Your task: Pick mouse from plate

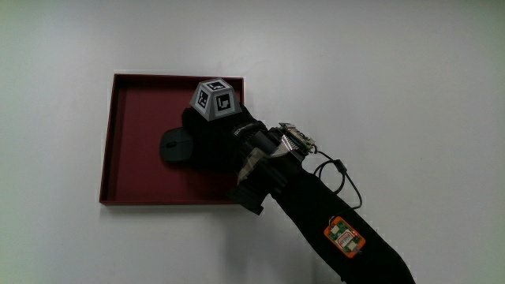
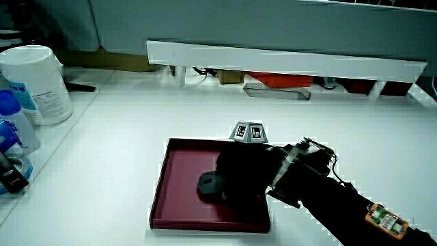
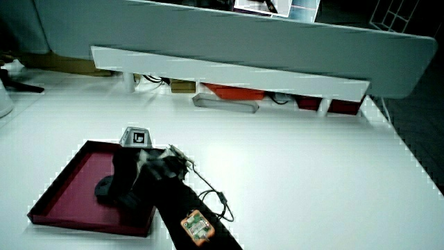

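Note:
A dark red tray (image 1: 138,106) serves as the plate and lies on the white table; it shows in both side views (image 2: 179,183) (image 3: 69,186). A black mouse (image 1: 175,147) lies in it, near its middle, with one end sticking out from under the hand (image 2: 209,184) (image 3: 105,187). The black-gloved hand (image 1: 215,134) is over the mouse's other end, low inside the tray (image 2: 242,167) (image 3: 132,175). The patterned cube (image 1: 215,99) on its back faces up. The forearm crosses the tray's edge nearest the person. Black glove on black mouse hides the contact.
A white wipe canister (image 2: 35,83) and a blue bottle (image 2: 12,130) stand at the table's edge in a side view. A low white partition (image 2: 287,61) (image 3: 229,69) runs along the table's end. A thin black cable (image 1: 341,177) loops off the forearm.

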`<state>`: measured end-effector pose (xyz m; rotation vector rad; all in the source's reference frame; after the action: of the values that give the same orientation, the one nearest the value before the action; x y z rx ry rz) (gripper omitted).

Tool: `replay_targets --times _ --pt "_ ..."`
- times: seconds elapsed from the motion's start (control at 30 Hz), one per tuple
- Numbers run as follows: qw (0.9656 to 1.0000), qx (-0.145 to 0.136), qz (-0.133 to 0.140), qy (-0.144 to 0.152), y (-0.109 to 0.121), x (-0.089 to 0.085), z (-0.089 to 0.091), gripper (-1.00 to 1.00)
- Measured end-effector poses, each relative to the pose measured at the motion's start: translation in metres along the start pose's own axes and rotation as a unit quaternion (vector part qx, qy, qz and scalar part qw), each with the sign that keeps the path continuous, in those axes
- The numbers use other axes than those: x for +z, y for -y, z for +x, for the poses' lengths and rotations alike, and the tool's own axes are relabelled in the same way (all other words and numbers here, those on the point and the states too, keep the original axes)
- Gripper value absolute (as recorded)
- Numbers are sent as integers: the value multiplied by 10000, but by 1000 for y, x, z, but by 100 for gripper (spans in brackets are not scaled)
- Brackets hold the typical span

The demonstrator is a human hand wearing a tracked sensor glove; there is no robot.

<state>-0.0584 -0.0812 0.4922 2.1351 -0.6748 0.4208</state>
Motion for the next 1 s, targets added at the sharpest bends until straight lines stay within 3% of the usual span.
replay_targets --times 0.3,0.47,0.53,0.57,0.6,0.7,0.73,0.8,0.87,0.9,0.97,1.0 --pt "9997 170 168 62 5 5 -2 100" --pt "9988 161 407 223 20 25 -4 100" --pt "9985 220 476 151 31 35 -3 100" --pt "9987 256 417 164 35 39 -2 100" --pt "9981 209 555 194 41 45 -1 100" --pt "9982 187 552 172 51 56 4 100" --pt "9973 95 671 286 54 60 6 100" --pt "9974 260 670 93 67 71 7 100" --pt "9973 210 697 90 73 77 13 100" --pt "9963 83 833 175 76 80 17 100" --pt "9968 103 785 97 82 85 23 100" --pt "9957 236 887 -88 90 90 24 100"
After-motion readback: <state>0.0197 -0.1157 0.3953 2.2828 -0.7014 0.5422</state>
